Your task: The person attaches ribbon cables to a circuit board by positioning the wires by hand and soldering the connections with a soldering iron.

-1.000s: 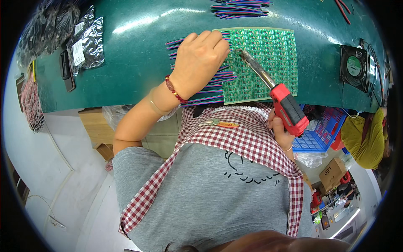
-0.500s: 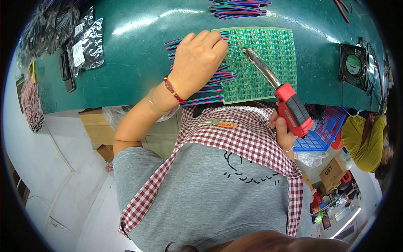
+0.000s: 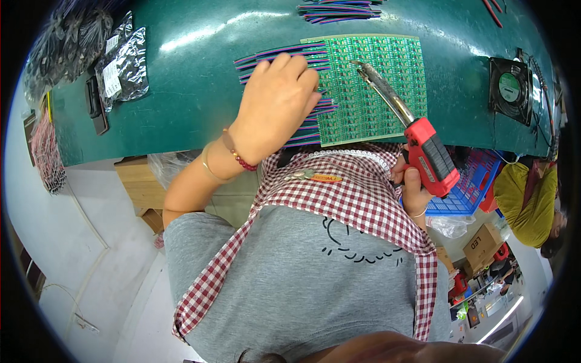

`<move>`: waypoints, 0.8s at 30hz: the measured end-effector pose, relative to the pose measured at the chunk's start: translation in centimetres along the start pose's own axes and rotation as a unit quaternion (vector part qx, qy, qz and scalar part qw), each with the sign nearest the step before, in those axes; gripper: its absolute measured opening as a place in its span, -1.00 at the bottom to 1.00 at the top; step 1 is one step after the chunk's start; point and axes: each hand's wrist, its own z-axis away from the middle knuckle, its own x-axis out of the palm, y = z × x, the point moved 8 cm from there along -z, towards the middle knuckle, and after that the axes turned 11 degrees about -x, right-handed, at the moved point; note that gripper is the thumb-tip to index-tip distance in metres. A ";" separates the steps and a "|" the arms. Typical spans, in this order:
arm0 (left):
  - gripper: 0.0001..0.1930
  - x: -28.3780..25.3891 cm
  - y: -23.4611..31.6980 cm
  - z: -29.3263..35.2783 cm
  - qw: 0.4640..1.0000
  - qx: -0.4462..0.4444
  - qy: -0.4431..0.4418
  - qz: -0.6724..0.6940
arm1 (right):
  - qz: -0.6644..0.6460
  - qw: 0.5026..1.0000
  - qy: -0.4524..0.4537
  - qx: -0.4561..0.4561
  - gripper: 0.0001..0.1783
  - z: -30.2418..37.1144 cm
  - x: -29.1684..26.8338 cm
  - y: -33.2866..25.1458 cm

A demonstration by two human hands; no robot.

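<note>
A green panel of many small circuit boards [image 3: 387, 91] lies at the table's near edge. Along its left side runs a row of flat multicoloured ribbon wires [image 3: 260, 58], their ends at the panel's edge. My left hand [image 3: 275, 100] is over the middle of this row, fingers curled down and closed; what they pinch is hidden beneath them. In my right hand [image 3: 414, 189] is a red and black soldering iron [image 3: 433, 154]. Its metal barrel slants up and left over the panel, the tip above the boards right of the wires.
More ribbon wires [image 3: 339, 11] lie in a bundle at the far edge. A black fan [image 3: 509, 89] stands at the right, dark plastic bags [image 3: 126, 66] lie at the left. Below the table at right is a blue crate [image 3: 463, 187]; another person [image 3: 526, 202] sits beyond.
My left hand has drawn back toward me, uncovering wires at the far end of the row. The soldering iron has shifted slightly right.
</note>
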 end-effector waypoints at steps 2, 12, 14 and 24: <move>-0.84 0.5 0.0 0.4 0.998 -0.009 -0.044 0.035 | -0.020 1.000 0.005 0.007 -0.45 -0.1 0.0 0.0; -0.86 1.2 0.3 1.1 0.998 -0.037 -0.048 0.017 | -0.063 0.998 0.023 -0.005 -0.44 -0.3 -0.4 -0.2; -0.87 1.4 0.3 1.1 0.997 -0.032 -0.068 0.010 | -0.061 0.998 0.027 0.002 -0.44 -0.2 -0.5 -0.1; -0.90 0.3 0.2 0.3 0.998 -0.036 -0.022 0.050 | -0.134 0.987 0.086 0.014 -0.59 -0.8 -0.5 -0.6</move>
